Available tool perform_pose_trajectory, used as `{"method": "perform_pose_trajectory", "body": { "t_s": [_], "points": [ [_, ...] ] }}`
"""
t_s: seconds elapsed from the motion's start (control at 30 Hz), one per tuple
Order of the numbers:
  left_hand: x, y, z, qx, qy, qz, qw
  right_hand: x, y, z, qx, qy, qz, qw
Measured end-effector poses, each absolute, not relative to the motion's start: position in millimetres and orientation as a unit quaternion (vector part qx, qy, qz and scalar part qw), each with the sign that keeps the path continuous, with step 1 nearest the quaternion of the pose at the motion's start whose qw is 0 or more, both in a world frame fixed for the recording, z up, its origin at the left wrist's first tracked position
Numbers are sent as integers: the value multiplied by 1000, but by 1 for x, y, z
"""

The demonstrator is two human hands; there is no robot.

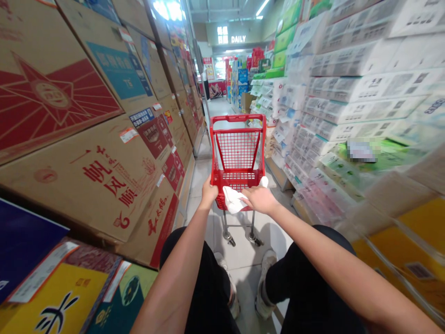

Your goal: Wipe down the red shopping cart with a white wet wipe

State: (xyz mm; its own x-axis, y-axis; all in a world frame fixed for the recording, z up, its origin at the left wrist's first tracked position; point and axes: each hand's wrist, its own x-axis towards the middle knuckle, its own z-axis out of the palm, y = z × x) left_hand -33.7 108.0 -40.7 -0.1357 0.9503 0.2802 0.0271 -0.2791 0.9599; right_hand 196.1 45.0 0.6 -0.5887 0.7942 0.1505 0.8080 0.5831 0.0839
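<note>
A red shopping cart [238, 148] with mesh sides stands right in front of me on the tiled floor. My left hand [209, 192] is closed around the left side of its near rim. Over at the near right side, my right hand [260, 198] grips a crumpled white cloth [234, 199], which may be a paper wipe, and presses it against the cart's near edge. A bit of white also shows above the right knuckles. The part of the cart basket [239, 176] that I can see holds no goods.
Stacked cardboard cartons [86, 181] wall the aisle on the left. Piles of plastic-wrapped white packs [347, 102] line the right, with yellow packages [417, 246] lower down. The tiled floor [222, 109] runs ahead between them, toward more shelves and a lit sign [238, 39].
</note>
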Motion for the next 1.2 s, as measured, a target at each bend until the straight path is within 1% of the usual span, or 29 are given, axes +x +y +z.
{"method": "perform_pose_trajectory", "body": {
  "t_s": [0.2,0.33,0.47,0.63,0.73,0.9,1.1,1.2],
  "points": [
    [-33,112,-41,538,449,588,404,243,66,5,-366,-923,-101,67],
    [-34,114,-41,548,423,582,427,258,89,11,-296,-944,-126,73],
    [-33,114,-36,542,434,573,436,266,105,16,-232,-959,-145,73],
    [-29,116,-30,519,449,597,415,252,89,4,-287,-940,-159,91],
    [-30,116,-27,509,466,589,421,248,83,0,-296,-938,-151,94],
    [-38,119,-27,534,465,554,439,261,101,13,-284,-945,-138,84],
    [-46,130,-30,547,493,536,413,252,100,15,-318,-935,-135,84],
    [-47,133,-34,527,531,559,358,238,91,7,-348,-926,-131,72]
  ]
}}
